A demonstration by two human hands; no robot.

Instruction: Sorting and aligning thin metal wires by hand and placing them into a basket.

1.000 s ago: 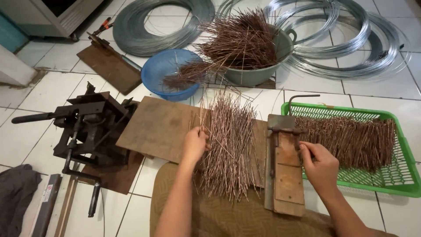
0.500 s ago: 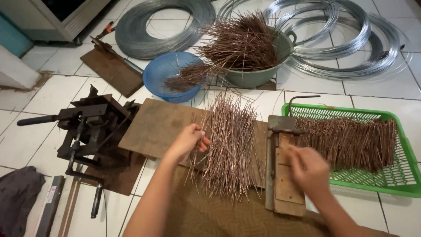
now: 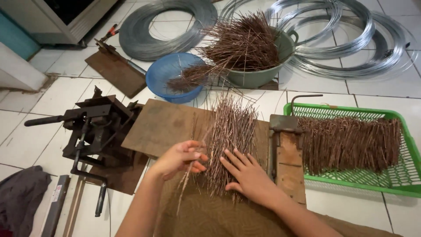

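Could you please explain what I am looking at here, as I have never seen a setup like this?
This is one view from a camera on a person's head, looking down at their own hands above a tiled floor. The left hand pinches a few thin brown wire rods; the right hand lies flat on the pile of rods on a board. Right of it are a wooden jig and a green basket of rods. Left stands a dark metal lever tool. Behind are bowls of rods and wire coils.
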